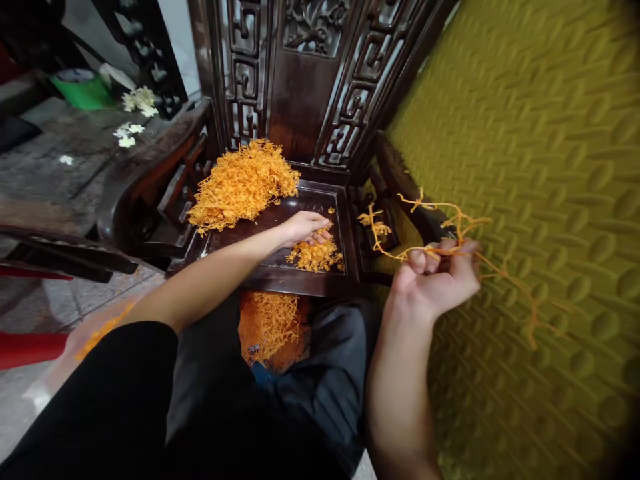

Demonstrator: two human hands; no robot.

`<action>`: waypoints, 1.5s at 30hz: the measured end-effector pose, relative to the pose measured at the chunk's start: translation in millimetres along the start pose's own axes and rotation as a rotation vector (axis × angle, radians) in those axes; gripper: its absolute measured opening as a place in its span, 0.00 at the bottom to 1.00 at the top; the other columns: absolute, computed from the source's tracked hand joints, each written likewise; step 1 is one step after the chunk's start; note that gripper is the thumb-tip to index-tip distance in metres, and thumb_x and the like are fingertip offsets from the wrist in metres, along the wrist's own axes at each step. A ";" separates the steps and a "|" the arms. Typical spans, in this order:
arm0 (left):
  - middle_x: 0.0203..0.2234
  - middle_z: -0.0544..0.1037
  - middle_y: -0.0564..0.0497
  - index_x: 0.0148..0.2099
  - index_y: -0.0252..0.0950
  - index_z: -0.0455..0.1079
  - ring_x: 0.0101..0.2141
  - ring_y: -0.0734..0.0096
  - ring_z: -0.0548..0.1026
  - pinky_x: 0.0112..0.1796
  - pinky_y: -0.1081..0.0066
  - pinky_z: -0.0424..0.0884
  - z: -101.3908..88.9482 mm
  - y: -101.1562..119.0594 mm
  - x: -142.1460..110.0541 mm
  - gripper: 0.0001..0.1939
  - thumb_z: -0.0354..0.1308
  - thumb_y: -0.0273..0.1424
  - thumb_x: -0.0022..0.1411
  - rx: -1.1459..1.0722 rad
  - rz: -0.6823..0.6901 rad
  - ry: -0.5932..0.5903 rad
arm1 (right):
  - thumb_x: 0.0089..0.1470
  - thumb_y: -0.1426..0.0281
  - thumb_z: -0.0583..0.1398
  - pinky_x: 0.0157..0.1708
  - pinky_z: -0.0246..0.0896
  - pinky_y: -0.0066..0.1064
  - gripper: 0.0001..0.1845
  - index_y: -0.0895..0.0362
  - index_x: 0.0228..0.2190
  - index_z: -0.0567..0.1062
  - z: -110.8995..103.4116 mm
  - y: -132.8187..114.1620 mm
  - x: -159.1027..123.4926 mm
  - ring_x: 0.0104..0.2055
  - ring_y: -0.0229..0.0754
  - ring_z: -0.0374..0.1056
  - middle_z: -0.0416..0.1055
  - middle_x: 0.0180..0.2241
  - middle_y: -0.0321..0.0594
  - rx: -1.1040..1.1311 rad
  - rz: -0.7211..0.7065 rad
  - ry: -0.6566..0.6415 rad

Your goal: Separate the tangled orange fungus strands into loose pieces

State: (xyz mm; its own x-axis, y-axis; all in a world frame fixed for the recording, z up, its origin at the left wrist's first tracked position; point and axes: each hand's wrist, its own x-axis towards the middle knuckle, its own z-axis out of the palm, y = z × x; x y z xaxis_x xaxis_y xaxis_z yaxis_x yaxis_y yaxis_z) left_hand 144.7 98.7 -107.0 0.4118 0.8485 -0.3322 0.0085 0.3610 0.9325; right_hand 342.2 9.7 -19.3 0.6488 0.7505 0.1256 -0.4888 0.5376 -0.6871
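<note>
My right hand (440,273) is closed around a thin orange branched sprig (460,223), raised at the right in front of the wall. Its bare stems stick out to both sides, and a few small flower-like tips cluster at its left end. My left hand (306,229) reaches over the seat of a dark carved wooden chair (320,285), just above a small heap of orange pieces (315,257). The fingers there are bent together, and what lies between them is hidden. A larger heap of orange pieces (247,183) rests at the back left of the seat.
Between my legs stands a container of orange branched stems (275,327). On a worn table at left are a roll of green tape (83,88) and white flowers (140,100). A yellow-green textured wall (525,133) rises close at right; a red object (33,350) lies low left.
</note>
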 end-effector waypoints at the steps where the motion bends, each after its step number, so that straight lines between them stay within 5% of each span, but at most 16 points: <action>1: 0.36 0.82 0.44 0.46 0.31 0.72 0.28 0.75 0.79 0.27 0.76 0.68 -1.2 -0.9 1.0 0.13 0.50 0.33 0.75 0.002 -0.010 -0.006 | 0.69 0.77 0.50 0.11 0.41 0.18 0.18 0.58 0.25 0.65 -0.8 -0.7 0.3 0.14 0.25 0.45 0.58 0.20 0.27 0.005 -0.004 -0.001; 4: 0.43 0.83 0.42 0.49 0.31 0.76 0.39 0.69 0.82 0.38 0.71 0.75 -4.9 -3.7 4.5 0.15 0.51 0.35 0.75 0.283 0.060 0.068 | 0.68 0.78 0.49 0.11 0.41 0.18 0.19 0.59 0.25 0.66 -2.2 -0.1 0.6 0.14 0.25 0.46 0.59 0.20 0.28 0.016 -0.020 0.005; 8: 0.50 0.83 0.43 0.52 0.33 0.80 0.51 0.60 0.79 0.55 0.66 0.71 -6.8 -8.2 10.0 0.15 0.57 0.32 0.69 0.749 0.198 0.185 | 0.68 0.77 0.49 0.12 0.42 0.18 0.18 0.59 0.26 0.67 -2.0 3.7 1.1 0.14 0.25 0.46 0.59 0.21 0.28 0.030 -0.010 0.011; 12: 0.51 0.83 0.45 0.53 0.35 0.80 0.51 0.62 0.79 0.56 0.67 0.68 -6.9 -14.3 12.7 0.16 0.55 0.30 0.69 0.816 0.231 0.159 | 0.69 0.78 0.48 0.12 0.42 0.17 0.18 0.59 0.27 0.67 1.9 5.4 1.0 0.14 0.24 0.45 0.60 0.21 0.28 0.055 0.030 0.038; 17: 0.42 0.84 0.41 0.38 0.33 0.82 0.50 0.52 0.79 0.57 0.54 0.68 -9.6 -18.9 12.7 0.23 0.51 0.44 0.71 0.922 0.227 0.149 | 0.70 0.78 0.48 0.11 0.40 0.18 0.18 0.59 0.27 0.66 6.0 5.2 -0.9 0.14 0.24 0.46 0.59 0.21 0.27 0.083 0.049 0.039; 20: 0.48 0.82 0.39 0.44 0.33 0.81 0.53 0.54 0.78 0.58 0.56 0.67 -11.5 -13.0 13.2 0.34 0.40 0.52 0.74 0.757 0.225 0.213 | 0.71 0.77 0.48 0.11 0.40 0.17 0.18 0.59 0.27 0.65 6.8 4.4 -1.7 0.14 0.24 0.45 0.59 0.21 0.27 0.090 0.053 0.044; 23: 0.55 0.79 0.37 0.58 0.31 0.75 0.53 0.59 0.78 0.55 0.60 0.70 -7.9 -3.8 10.5 0.42 0.31 0.56 0.73 0.313 0.218 0.182 | 0.71 0.77 0.48 0.11 0.40 0.17 0.17 0.59 0.28 0.65 8.5 4.0 -1.8 0.14 0.24 0.45 0.59 0.21 0.27 0.097 0.055 0.050; 25: 0.62 0.73 0.34 0.66 0.32 0.67 0.58 0.56 0.75 0.53 0.60 0.72 -0.8 0.4 4.4 0.39 0.42 0.57 0.71 0.090 0.250 0.023 | 0.71 0.77 0.48 0.11 0.40 0.17 0.18 0.59 0.28 0.65 10.6 4.5 -2.4 0.14 0.24 0.45 0.59 0.21 0.27 0.101 0.064 0.044; 27: 0.69 0.63 0.32 0.70 0.38 0.60 0.61 0.53 0.72 0.50 0.61 0.73 9.1 2.6 -4.9 0.42 0.63 0.53 0.62 -0.049 0.296 -0.182 | 0.71 0.75 0.49 0.11 0.41 0.17 0.18 0.59 0.27 0.65 12.8 5.8 -4.1 0.14 0.24 0.44 0.59 0.21 0.27 0.108 0.073 0.027; 30: 0.70 0.59 0.33 0.70 0.45 0.59 0.53 0.56 0.77 0.40 0.68 0.74 24.1 6.7 -20.2 0.51 0.77 0.43 0.48 -0.177 0.298 -0.383 | 0.72 0.74 0.49 0.11 0.41 0.17 0.18 0.59 0.27 0.65 14.9 8.3 -8.1 0.15 0.25 0.44 0.58 0.21 0.27 0.126 0.102 -0.029; 34: 0.46 0.78 0.45 0.65 0.39 0.64 0.30 0.79 0.75 0.25 0.77 0.61 32.6 17.8 -32.1 0.42 0.76 0.40 0.51 -0.228 0.290 -0.383 | 0.72 0.74 0.49 0.12 0.40 0.17 0.18 0.59 0.27 0.65 14.4 10.7 -12.2 0.15 0.26 0.43 0.56 0.20 0.26 0.152 0.153 -0.094; 38: 0.27 0.70 0.59 0.54 0.34 0.71 0.20 0.86 0.60 0.22 0.76 0.55 28.6 28.2 -36.5 0.26 0.72 0.36 0.57 -0.148 0.284 -0.356 | 0.71 0.73 0.49 0.12 0.39 0.17 0.17 0.59 0.28 0.65 12.0 11.2 -11.7 0.16 0.26 0.43 0.54 0.20 0.26 0.161 0.173 -0.112; 41: 0.28 0.72 0.55 0.47 0.33 0.71 0.22 0.84 0.66 0.22 0.76 0.58 23.4 32.9 -42.2 0.17 0.70 0.36 0.60 -0.102 0.254 -0.343 | 0.71 0.73 0.51 0.12 0.39 0.17 0.17 0.59 0.27 0.65 10.3 11.0 -10.2 0.16 0.26 0.43 0.53 0.20 0.26 0.156 0.179 -0.113; 45: 0.48 0.78 0.42 0.52 0.36 0.70 0.36 0.74 0.77 0.25 0.77 0.61 17.3 35.7 -51.5 0.19 0.68 0.37 0.62 -0.145 0.270 -0.330 | 0.69 0.73 0.53 0.12 0.40 0.17 0.16 0.59 0.27 0.65 8.9 11.1 -9.2 0.16 0.26 0.43 0.54 0.21 0.26 0.133 0.179 -0.094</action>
State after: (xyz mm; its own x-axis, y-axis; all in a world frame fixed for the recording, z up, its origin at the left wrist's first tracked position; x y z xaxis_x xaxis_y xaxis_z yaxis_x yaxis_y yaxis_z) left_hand 139.5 61.2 -54.1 0.6503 0.7596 0.0050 -0.2576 0.2143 0.9422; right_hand 325.6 12.2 -21.8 0.4907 0.8676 0.0808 -0.6679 0.4340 -0.6045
